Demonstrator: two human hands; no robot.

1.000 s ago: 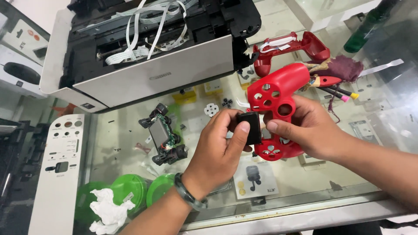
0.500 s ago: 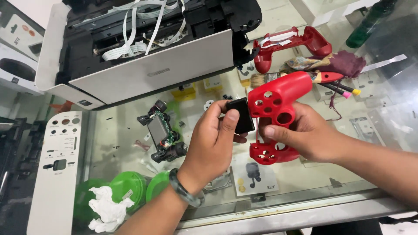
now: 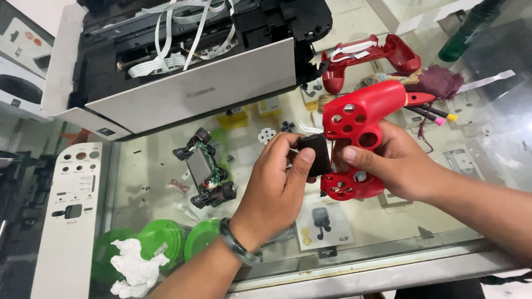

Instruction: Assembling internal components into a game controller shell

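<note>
My right hand (image 3: 396, 161) grips a red game-controller front shell (image 3: 359, 119) with several round button holes, held on edge above the glass counter. My left hand (image 3: 277, 185) pinches a small black rectangular panel (image 3: 317, 154) against the shell's inner side. A bare controller circuit board with black thumbsticks (image 3: 204, 174) lies on the glass to the left of my hands. The matching red rear shell (image 3: 370, 55) rests further back.
An opened printer (image 3: 183, 66) with loose white ribbon cables fills the back left. A white printer panel (image 3: 69, 216) lies at the left edge. Green lids and crumpled tissue (image 3: 145, 252) sit under the glass. Small tools with coloured tips (image 3: 438, 115) and a maroon cloth (image 3: 438, 82) lie at right.
Both hands have lifted the red shell and black panel slightly and turned them; the black panel now sits tighter against the shell.
</note>
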